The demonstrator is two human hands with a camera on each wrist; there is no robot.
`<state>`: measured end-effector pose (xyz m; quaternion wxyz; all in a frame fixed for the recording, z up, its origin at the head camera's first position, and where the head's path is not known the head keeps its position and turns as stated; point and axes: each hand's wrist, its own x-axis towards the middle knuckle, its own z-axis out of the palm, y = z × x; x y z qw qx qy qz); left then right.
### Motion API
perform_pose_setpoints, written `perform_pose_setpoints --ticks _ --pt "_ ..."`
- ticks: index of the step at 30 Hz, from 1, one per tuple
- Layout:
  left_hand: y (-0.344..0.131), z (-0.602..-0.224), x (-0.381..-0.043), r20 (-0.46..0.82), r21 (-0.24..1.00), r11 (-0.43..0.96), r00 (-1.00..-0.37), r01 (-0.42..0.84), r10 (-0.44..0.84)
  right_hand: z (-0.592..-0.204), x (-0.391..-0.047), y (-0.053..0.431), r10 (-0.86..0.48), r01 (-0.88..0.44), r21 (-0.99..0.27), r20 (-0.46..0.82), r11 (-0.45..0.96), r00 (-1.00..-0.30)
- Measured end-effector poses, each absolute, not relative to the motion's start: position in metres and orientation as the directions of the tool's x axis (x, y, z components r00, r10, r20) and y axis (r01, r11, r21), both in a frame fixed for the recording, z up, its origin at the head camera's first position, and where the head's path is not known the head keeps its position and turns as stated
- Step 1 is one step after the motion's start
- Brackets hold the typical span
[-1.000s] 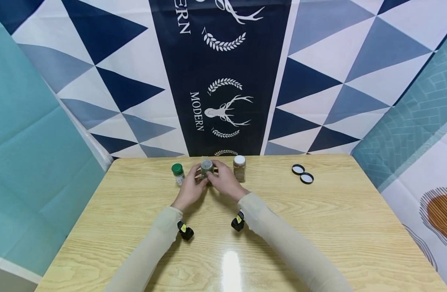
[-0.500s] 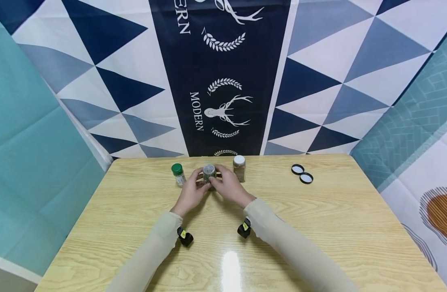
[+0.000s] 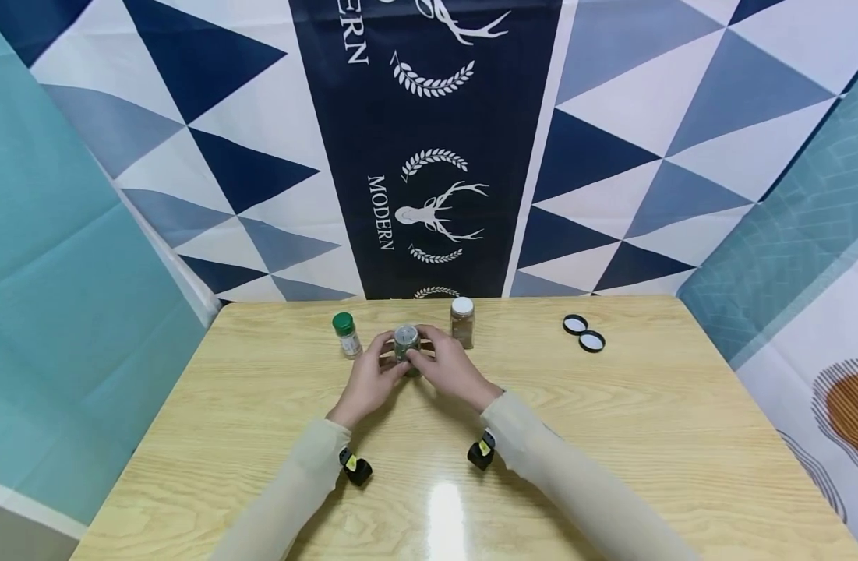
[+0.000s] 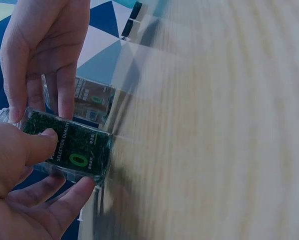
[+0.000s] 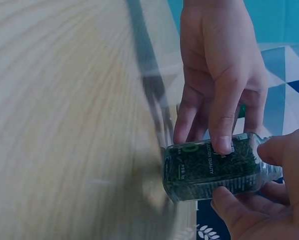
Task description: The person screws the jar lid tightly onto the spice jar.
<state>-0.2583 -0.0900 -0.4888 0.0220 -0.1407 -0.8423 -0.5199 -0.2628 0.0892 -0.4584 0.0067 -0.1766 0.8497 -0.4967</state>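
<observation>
Both hands hold a clear glass spice jar (image 3: 407,337) filled with dark green dried flakes, standing roughly upright near the back of the table. My left hand (image 3: 371,383) grips its left side, thumb lying across the label in the left wrist view. From the other side my right hand (image 3: 457,376) grips it, thumb near the neck and fingers lower down in the right wrist view. The jar's top looks pale grey; no coloured cap shows on it. Its base is close to the wood, but contact cannot be told.
A green-capped jar (image 3: 347,335) stands left of the hands. To the right is a white-topped jar (image 3: 462,323) of brown contents. Two black-rimmed round lids (image 3: 584,333) lie farther right on the wooden table (image 3: 611,436). Patterned cloth (image 3: 443,156) hangs behind the table.
Both hands and the green-flake jar have moved a little toward the person and slightly right. The other jars and the round lids have stayed in place.
</observation>
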Motion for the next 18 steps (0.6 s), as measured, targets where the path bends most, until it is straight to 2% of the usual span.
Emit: perform_pose_setpoints --ticks 18 --pt "-0.084 -0.49 -0.241 0.149 0.862 0.446 -0.962 0.24 0.23 -0.466 -0.249 0.102 -0.326 -0.338 -0.857 0.215 0.39 -0.92"
